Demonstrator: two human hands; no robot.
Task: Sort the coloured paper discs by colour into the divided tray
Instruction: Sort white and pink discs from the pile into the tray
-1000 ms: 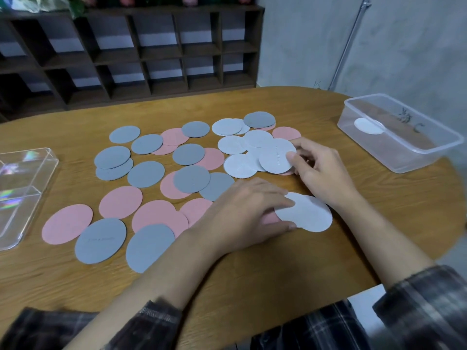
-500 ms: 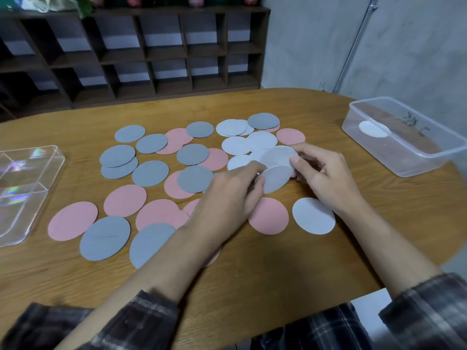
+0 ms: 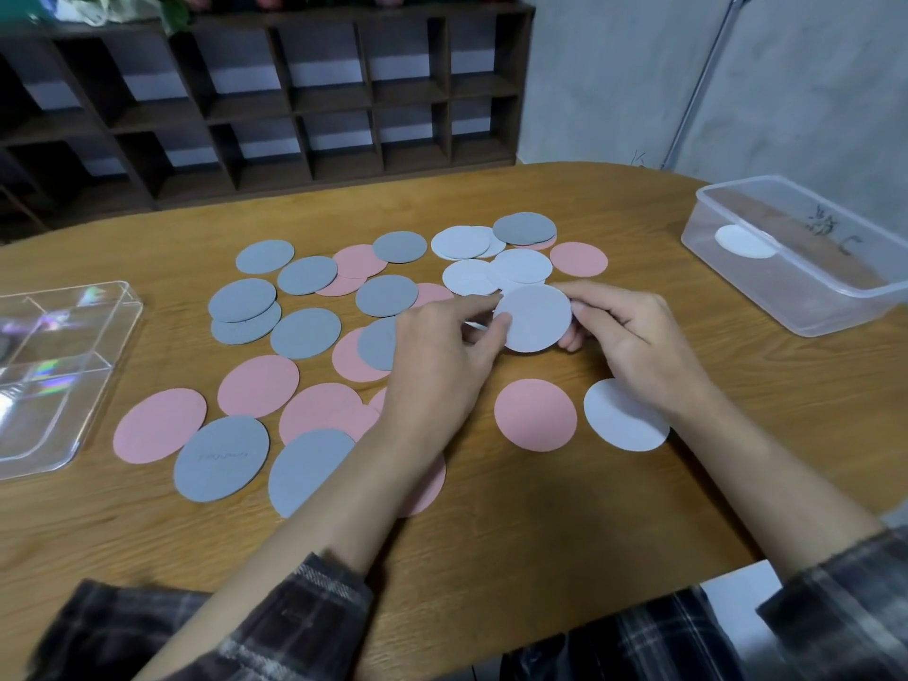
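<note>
Holding one white disc [image 3: 533,319] between both hands just above the table [image 3: 491,557], the person seems to be busy picking out the white ones. The left hand [image 3: 442,356] pinches the disc's left edge with thumb and finger. The right hand [image 3: 634,341] has its fingers curled round the right edge. Whether more discs are stacked under it cannot be told. Next, the disc probably has to go into a box, so one hand must let go and the other must carry it. The divided tray [image 3: 59,410] sits well away on the left. A clear tub [image 3: 835,307] sits nearer on the right, with a white circle [image 3: 744,241] lying inside. Near the hands lie a pink disc [image 3: 534,415] and a loose white disc [image 3: 624,417]. Many grey discs [image 3: 221,459] and pink ones lie between the hands and the tray, some overlapping, so a reach across could knock them.
</note>
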